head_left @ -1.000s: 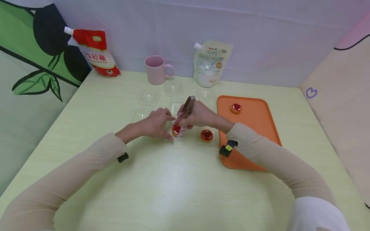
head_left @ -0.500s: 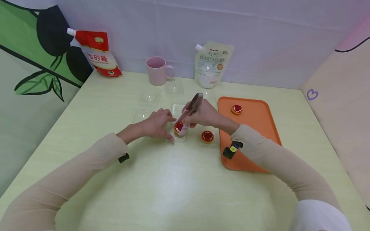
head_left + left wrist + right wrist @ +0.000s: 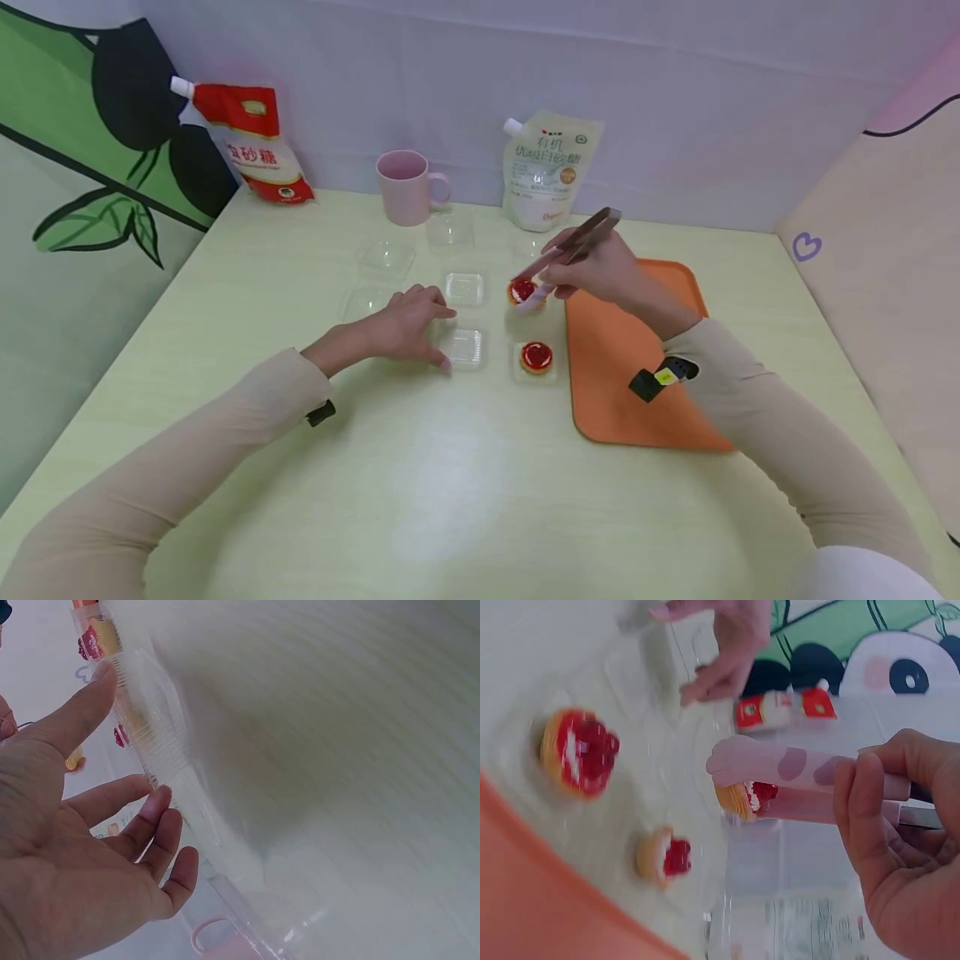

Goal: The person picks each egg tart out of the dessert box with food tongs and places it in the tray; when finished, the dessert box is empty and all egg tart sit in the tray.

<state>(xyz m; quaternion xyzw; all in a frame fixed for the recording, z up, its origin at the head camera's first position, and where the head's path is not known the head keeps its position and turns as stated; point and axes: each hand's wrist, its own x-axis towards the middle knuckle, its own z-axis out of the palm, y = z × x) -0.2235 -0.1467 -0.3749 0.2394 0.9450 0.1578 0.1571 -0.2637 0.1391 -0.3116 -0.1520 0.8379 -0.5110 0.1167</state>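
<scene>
My right hand [image 3: 592,262] grips metal tongs [image 3: 596,227] with pink paw-shaped ends. Between those ends, in the right wrist view, is a small red-topped tart [image 3: 759,796], held in the air. Two more tarts show below it there: a larger-looking tart [image 3: 581,754] in a clear box and a second tart [image 3: 664,859] near the tray edge. My left hand [image 3: 408,325] lies with thumb and fingers spread at the left side of a clear plastic box [image 3: 467,348] with no tart inside. In the left wrist view the thumb [image 3: 94,697] touches this box's edge.
An orange tray [image 3: 615,400] lies at the right, partly under my right forearm. Another clear box [image 3: 463,289] and several clear lids stand farther back. A pink mug [image 3: 402,187], a red sugar bag [image 3: 262,158] and a pale sugar pouch [image 3: 551,171] line the back.
My right hand has lifted the tart with the tongs out of the box by my left hand and carried it right and away from me. The left hand has stayed in place.
</scene>
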